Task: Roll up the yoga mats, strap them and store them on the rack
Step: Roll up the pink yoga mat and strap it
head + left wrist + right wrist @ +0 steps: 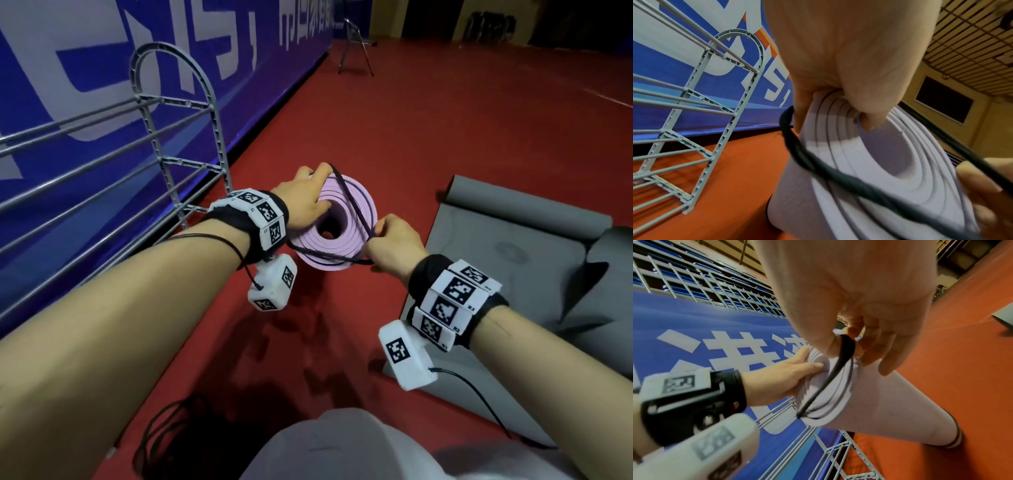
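Observation:
A rolled pink yoga mat (pixel 342 248) stands on end on the red floor, its spiral end facing up. My left hand (pixel 308 200) grips the roll's top rim, thumb tucked between the layers (pixel 869 120). A black elastic strap (pixel 356 205) stretches as a loop across the top of the roll. My right hand (pixel 394 243) pinches that strap (pixel 844 347) at the rim's right side. The right wrist view shows another dark band (pixel 957 428) round the mat's lower end. The grey tube rack (pixel 191 144) stands just left of the roll, its shelves bare.
A grey mat (pixel 507 267) lies on the floor to the right, partly rolled at its far end and rumpled. A blue banner wall (pixel 85 51) runs behind the rack. A folding stand (pixel 354 48) is far back. A black cable (pixel 161 435) lies near my knees.

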A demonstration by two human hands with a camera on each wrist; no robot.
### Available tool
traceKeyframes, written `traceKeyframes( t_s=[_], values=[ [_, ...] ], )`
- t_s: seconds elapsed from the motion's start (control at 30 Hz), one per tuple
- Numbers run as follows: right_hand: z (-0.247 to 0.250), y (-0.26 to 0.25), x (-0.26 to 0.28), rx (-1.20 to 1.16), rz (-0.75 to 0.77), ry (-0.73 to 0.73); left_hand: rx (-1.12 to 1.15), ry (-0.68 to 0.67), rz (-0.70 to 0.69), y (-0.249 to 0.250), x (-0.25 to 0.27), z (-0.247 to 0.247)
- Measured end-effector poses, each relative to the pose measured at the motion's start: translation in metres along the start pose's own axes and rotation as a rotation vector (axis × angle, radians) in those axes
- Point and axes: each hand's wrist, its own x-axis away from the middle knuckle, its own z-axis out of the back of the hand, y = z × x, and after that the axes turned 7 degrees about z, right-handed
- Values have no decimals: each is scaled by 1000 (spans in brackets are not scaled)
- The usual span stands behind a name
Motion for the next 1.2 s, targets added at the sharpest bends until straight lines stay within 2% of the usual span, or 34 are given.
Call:
traceKeyframes(
  t_s=[0.27, 0.37, 0.43, 0.5, 0.6, 0.77, 0.97, 1.1, 1.2],
  values=[
    [-20, 19, 9, -175, 123, 77, 76, -3, 32, 16, -23, 9],
    [-21, 25, 7, -272, 63, 143, 128, 36, 98, 16, -25, 6],
    [-20, 29, 7, -316, 53, 104, 116, 43, 113, 15, -24, 6],
    [-22, 32, 8, -220, 158, 69, 114, 44, 102, 13, -25, 11],
    [-18, 25, 7, -97, 360, 92, 166, 51, 88, 7, -27, 28],
    [-26, -1, 8, -136, 486, 76, 189, 130, 177, 0, -23, 62],
    [-10, 4, 3, -99, 570, 31, 178, -16, 238, -6, -9, 78],
    [1, 9, -16, -337, 551, 8, 226, -129, 154, 2, -11, 75],
    [15, 13, -43, -377, 531, 50, 274, -73, 95, 2, -21, 74]
  ],
)
